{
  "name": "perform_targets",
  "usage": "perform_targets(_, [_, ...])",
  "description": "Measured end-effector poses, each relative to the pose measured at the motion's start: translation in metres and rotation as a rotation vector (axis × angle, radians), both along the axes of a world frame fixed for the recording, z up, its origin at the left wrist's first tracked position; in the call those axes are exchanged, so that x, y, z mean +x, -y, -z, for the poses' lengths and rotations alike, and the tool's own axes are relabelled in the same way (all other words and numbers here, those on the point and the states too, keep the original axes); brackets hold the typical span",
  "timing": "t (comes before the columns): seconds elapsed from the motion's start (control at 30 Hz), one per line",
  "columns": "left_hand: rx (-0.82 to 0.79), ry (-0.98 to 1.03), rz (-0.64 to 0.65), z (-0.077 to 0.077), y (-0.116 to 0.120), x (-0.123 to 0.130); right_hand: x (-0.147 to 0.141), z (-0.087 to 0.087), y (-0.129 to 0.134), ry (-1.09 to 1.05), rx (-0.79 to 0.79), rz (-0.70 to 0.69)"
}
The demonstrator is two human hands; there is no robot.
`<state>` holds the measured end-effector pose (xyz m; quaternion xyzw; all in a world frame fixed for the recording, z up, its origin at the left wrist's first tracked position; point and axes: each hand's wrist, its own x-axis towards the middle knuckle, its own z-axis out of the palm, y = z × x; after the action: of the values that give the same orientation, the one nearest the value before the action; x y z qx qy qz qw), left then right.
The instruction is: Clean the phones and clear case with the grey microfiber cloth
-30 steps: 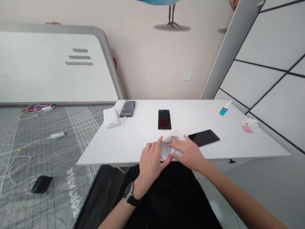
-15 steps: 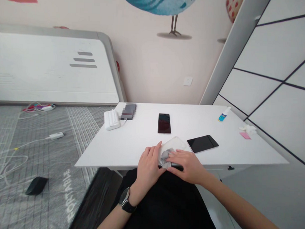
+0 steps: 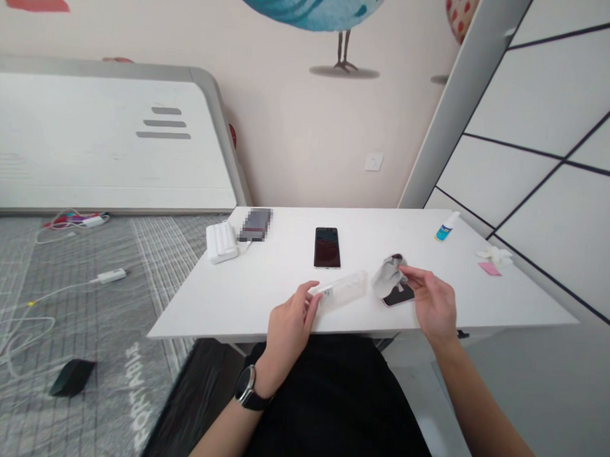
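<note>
My left hand (image 3: 292, 318) is closed on one end of a clear phone case (image 3: 345, 291), tilted just above the front of the white table. Between the fingertips of my right hand (image 3: 435, 303) hangs a crumpled light grey cloth (image 3: 387, 278), with a dark patch at its top. Below the cloth lies a phone with a dark screen (image 3: 398, 297), partly hidden by the cloth and my fingers. Farther back, in the middle of the table, another dark phone (image 3: 327, 248) lies face up.
A white power bank (image 3: 222, 243) and a blurred-out dark object (image 3: 255, 225) sit at the table's back left. At the right are a small spray bottle (image 3: 446, 228), crumpled white tissue (image 3: 495, 255) and a pink slip (image 3: 490, 269). Cables (image 3: 16, 332) lie on the floor.
My hands have come apart. The cloth has moved right with my right hand, over the phone there, while my left hand keeps the clear case, now more fully seen.
</note>
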<state>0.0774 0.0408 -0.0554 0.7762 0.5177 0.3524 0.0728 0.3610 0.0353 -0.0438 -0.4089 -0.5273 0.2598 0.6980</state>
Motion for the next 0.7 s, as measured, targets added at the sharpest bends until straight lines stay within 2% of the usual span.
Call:
perform_targets(0.1, [-0.041, -0.031, -0.028, 0.001, -0.008, 0.004, -0.007, -0.001, 0.004, 0.277, -0.109, -0.019])
perform_targets(0.2, [-0.013, -0.163, -0.022, 0.002, -0.005, 0.004, -0.010, 0.002, 0.000, 0.576, -0.134, -0.003])
perform_targets(0.3, [0.005, -0.243, 0.030, 0.004, 0.005, 0.003, -0.017, 0.009, -0.005, 0.894, -0.137, 0.026])
perform_targets(0.4, [-0.003, -0.234, 0.102, 0.007, 0.013, 0.002, -0.035, 0.017, -0.001, 1.130, -0.104, 0.061])
perform_targets(0.47, [-0.001, -0.216, 0.122, 0.008, 0.014, 0.002, -0.050, 0.019, 0.007, 1.195, -0.036, -0.036])
perform_targets(0.57, [-0.006, -0.178, 0.150, 0.010, 0.013, 0.001, -0.064, 0.016, 0.013, 1.200, 0.067, -0.322])
perform_targets(0.6, [-0.008, -0.166, 0.150, 0.011, 0.013, 0.001, -0.065, 0.014, 0.012, 1.207, 0.070, -0.353])
perform_targets(0.63, [-0.013, -0.157, 0.142, 0.011, 0.013, 0.001, -0.063, 0.013, 0.008, 1.225, 0.049, -0.315])
perform_targets(0.7, [-0.029, -0.147, 0.111, 0.011, 0.013, 0.001, -0.059, 0.010, 0.000, 1.277, -0.040, -0.106])
